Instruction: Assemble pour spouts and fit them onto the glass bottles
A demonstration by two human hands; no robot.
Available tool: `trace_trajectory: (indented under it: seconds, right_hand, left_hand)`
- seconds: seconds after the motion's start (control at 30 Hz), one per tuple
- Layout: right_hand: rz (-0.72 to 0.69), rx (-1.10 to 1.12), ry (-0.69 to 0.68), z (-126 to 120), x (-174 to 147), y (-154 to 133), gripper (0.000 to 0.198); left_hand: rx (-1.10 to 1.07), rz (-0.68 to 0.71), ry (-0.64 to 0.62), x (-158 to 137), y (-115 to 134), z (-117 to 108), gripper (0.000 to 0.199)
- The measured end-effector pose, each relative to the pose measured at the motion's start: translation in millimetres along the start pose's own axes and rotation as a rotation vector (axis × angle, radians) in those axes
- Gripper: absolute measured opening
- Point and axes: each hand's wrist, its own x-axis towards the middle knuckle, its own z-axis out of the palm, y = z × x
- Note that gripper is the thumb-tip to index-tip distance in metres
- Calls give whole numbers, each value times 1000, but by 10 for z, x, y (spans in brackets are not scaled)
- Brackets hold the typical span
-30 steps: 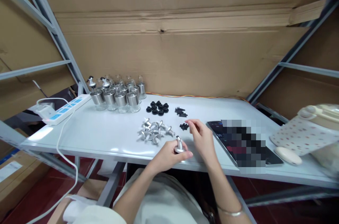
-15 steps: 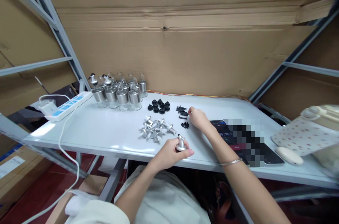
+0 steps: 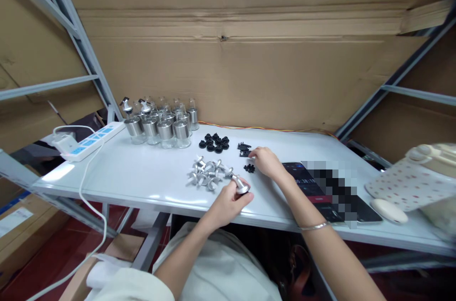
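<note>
Spout (image 3: 242, 188), silver-coloured, is held in my left hand (image 3: 225, 205), close to the near edge of the tabletop (image 3: 149, 182). My left fingers are curled around it and the thumb extends along its near side; the wide base faces me and to the right, the narrow end points away and to the left.

My right hand (image 3: 268, 163) is positioned ahead and to the right of my left. Its fingers are bent and drawn nearly together, the tips at a group of slim black pieces (image 3: 243, 146); I cannot tell whether one is gripped.

Small black parts (image 3: 249, 168) lie clustered just to the near left of my right hand. Loose silver spouts (image 3: 204, 176) lie heaped ahead and to the left of my left hand. To the right of my right hand lies a dark-screened device (image 3: 313, 196), partly pixelated.

Black stoppers (image 3: 213, 144) are grouped beyond the heap. Farther off, well left of both hands, glass bottles with metal sleeves (image 3: 165, 132) stand upright in rows.
</note>
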Motion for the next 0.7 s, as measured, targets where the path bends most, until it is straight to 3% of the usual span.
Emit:
trace_trajectory:
  seconds: [0.23, 0.57, 0.63, 0.7]
  right_hand:
    - [-87, 10, -24, -12, -66, -132, 38]
    - [-59, 74, 16, -91, -125, -206, 31]
    - [-77, 212, 77, -158, -274, -299, 32]
    - [-91, 624, 187, -178, -496, -427, 32]
  left_hand:
    - [138, -6, -120, -42, 85, -7, 25]
    - [24, 37, -24, -2, -19, -12, 30]
    - [-4, 81, 15, 17, -41, -16, 29]
    - [-19, 120, 59, 33, -49, -23, 28]
